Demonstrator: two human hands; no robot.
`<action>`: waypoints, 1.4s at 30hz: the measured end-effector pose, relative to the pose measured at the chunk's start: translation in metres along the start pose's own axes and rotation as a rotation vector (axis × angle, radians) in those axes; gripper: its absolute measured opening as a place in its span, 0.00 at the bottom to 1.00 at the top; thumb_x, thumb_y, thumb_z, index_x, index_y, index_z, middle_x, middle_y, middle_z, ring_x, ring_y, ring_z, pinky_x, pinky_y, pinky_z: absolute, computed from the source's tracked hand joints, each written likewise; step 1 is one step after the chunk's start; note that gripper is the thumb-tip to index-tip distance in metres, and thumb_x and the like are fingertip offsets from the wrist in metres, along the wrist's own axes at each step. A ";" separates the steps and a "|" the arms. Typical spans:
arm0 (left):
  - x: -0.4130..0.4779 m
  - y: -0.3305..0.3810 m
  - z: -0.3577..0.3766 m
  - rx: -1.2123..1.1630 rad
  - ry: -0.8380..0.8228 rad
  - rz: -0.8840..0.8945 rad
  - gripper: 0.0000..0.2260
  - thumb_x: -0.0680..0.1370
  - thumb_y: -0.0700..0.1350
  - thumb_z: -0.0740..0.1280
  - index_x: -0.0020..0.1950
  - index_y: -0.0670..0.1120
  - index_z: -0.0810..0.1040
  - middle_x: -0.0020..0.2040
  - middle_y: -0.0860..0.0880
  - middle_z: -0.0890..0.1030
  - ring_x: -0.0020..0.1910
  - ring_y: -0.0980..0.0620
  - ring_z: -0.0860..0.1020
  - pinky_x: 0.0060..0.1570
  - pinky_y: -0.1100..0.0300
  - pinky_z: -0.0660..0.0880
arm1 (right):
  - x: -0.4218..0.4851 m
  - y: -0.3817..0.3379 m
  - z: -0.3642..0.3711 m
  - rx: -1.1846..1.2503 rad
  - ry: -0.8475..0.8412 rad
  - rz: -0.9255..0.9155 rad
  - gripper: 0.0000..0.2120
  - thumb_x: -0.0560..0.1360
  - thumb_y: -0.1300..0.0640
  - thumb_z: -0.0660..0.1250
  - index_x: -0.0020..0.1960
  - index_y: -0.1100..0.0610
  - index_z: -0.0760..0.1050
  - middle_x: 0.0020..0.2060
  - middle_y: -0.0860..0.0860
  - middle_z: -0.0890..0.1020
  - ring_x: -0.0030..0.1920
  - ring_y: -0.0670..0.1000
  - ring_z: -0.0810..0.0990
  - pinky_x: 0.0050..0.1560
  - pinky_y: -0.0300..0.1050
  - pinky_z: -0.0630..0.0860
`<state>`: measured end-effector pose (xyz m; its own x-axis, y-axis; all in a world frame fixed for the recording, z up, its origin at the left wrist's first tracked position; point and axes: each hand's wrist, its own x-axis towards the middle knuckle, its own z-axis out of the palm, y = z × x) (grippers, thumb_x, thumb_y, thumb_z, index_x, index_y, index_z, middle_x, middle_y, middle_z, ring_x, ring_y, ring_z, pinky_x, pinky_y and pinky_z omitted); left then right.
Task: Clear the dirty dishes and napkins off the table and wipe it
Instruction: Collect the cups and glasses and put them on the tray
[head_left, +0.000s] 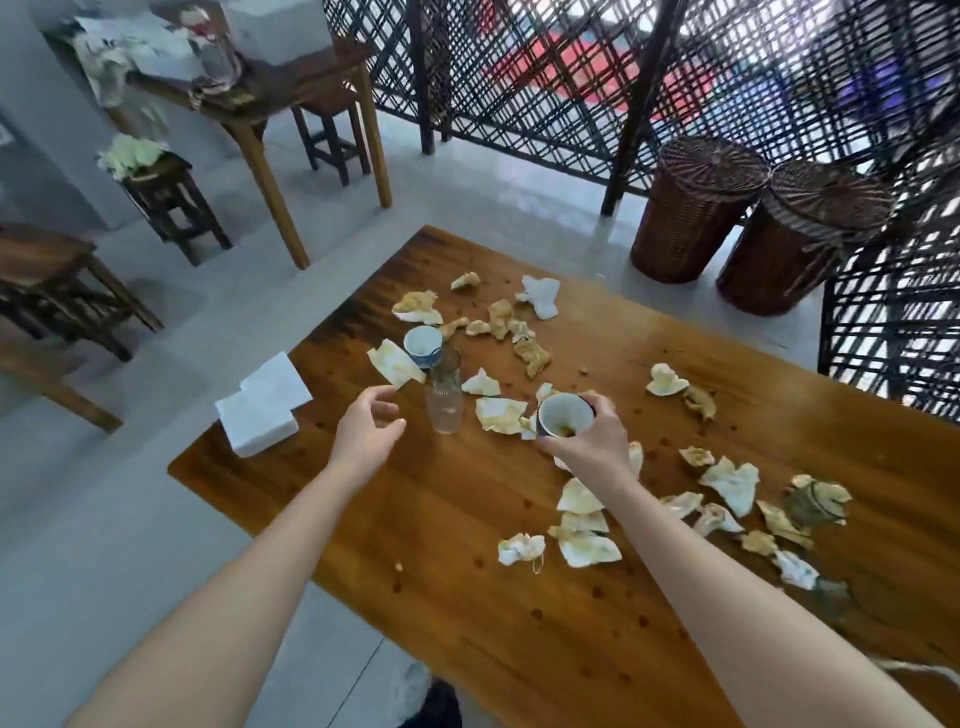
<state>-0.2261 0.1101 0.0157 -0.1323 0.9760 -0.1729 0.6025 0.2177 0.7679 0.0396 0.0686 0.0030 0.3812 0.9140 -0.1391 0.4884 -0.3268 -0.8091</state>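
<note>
Right hand (597, 441) is gripping a small cup (563, 418), fingers curled round; left hand (366, 431) is hovering spread, just left of the glass (445, 400).

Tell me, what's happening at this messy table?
A person is clearing a wooden table. Their right grip holds a small cup with brown dregs; their left grip hovers open beside a clear glass, not touching it. A blue-and-white cup sits just behind the glass. Stained crumpled napkins litter the table, so most of the clearing remains.
</note>
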 end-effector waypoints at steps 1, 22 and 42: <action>0.012 0.000 -0.003 0.001 -0.008 0.010 0.18 0.77 0.41 0.69 0.66 0.49 0.72 0.59 0.47 0.78 0.53 0.53 0.76 0.54 0.57 0.75 | 0.005 -0.002 0.004 0.002 0.008 0.007 0.35 0.60 0.52 0.80 0.63 0.52 0.69 0.50 0.44 0.71 0.51 0.46 0.72 0.41 0.29 0.68; 0.208 0.002 0.039 0.178 -0.447 0.153 0.34 0.69 0.33 0.74 0.71 0.49 0.67 0.70 0.46 0.69 0.67 0.45 0.71 0.59 0.56 0.75 | 0.068 -0.030 0.079 0.046 0.270 0.432 0.36 0.62 0.52 0.80 0.65 0.49 0.67 0.54 0.44 0.71 0.53 0.46 0.71 0.35 0.26 0.62; 0.216 0.022 0.038 0.115 -0.261 0.233 0.36 0.65 0.44 0.81 0.68 0.48 0.67 0.64 0.47 0.72 0.62 0.48 0.72 0.58 0.56 0.73 | 0.046 -0.003 0.051 0.101 0.384 0.449 0.38 0.60 0.50 0.81 0.64 0.49 0.67 0.54 0.44 0.71 0.54 0.46 0.70 0.50 0.39 0.73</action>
<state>-0.2119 0.3257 -0.0286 0.2154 0.9626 -0.1644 0.6796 -0.0268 0.7331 0.0154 0.1245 -0.0300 0.7983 0.5338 -0.2788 0.1443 -0.6190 -0.7720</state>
